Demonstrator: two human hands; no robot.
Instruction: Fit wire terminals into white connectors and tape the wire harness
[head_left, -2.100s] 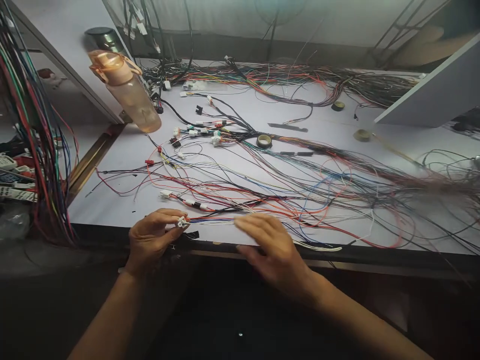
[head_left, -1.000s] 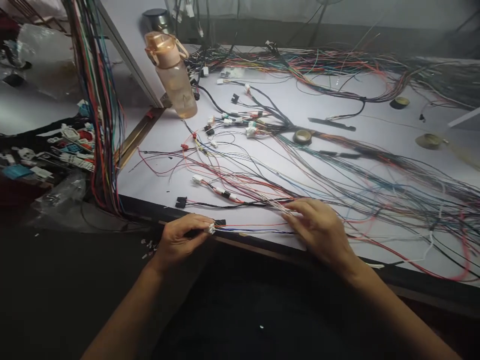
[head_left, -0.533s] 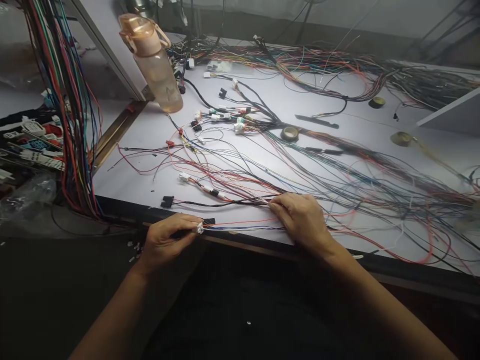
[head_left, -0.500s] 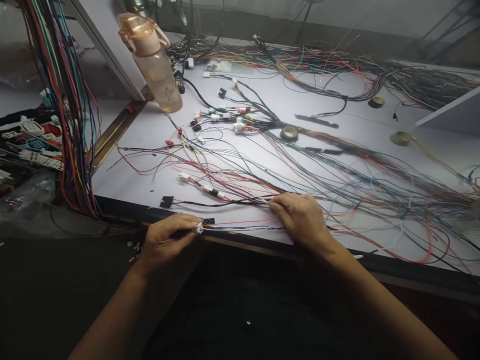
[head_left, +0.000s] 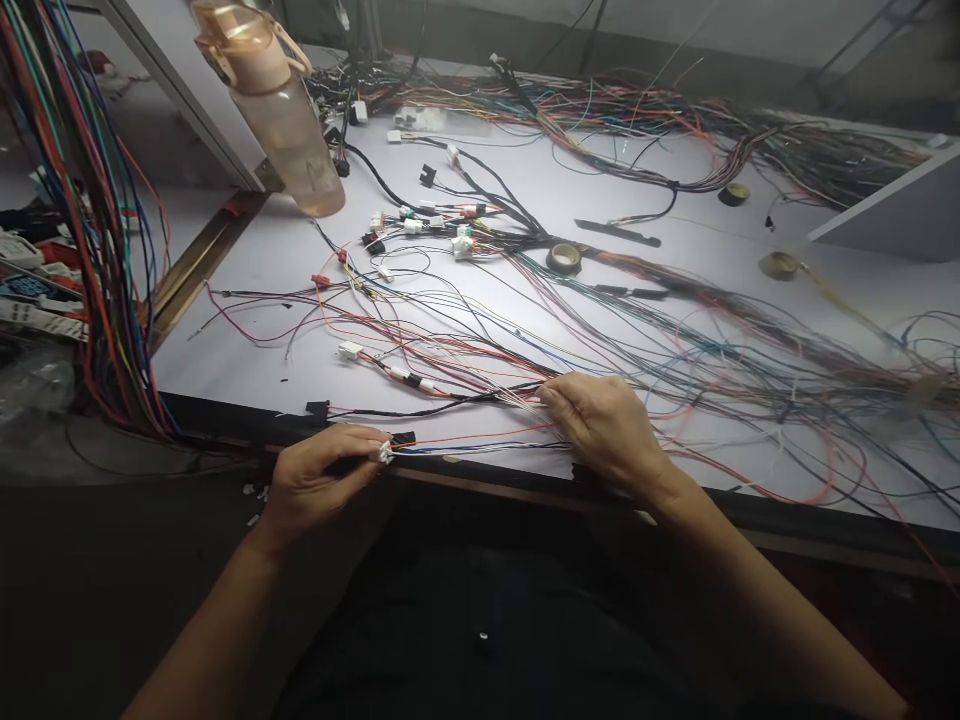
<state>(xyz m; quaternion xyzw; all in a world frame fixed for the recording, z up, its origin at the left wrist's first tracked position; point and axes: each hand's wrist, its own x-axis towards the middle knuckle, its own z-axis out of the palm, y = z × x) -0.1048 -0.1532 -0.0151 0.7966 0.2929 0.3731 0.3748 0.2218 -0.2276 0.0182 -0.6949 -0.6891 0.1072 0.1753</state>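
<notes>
Between thumb and fingers, my left hand [head_left: 322, 478] grips a small white connector [head_left: 385, 453] at the table's front edge. Red, blue and white wires [head_left: 472, 447] run from it rightward to my right hand [head_left: 604, 425], whose fingers are pinched round wires. Just behind the white connector lies a black connector [head_left: 403, 438]. Beyond my hands, a black-sleeved cable [head_left: 420, 411] ends in another black connector [head_left: 318, 411]. A lead with a white plug [head_left: 349, 351] lies farther back. My right fingertips hide where the wires are held.
A peach water bottle [head_left: 289, 130] stands at the back left beside a hanging wire bundle [head_left: 97, 230]. Tape rolls [head_left: 563, 259] lie among the wires. More harness wires [head_left: 637, 165] spread along the back, and a white panel [head_left: 892, 205] rises at the right.
The view has shifted, so the table things appear farther left and slightly higher. My left hand still holds the connector; my right hand's grip on the wires looks nearly the same.
</notes>
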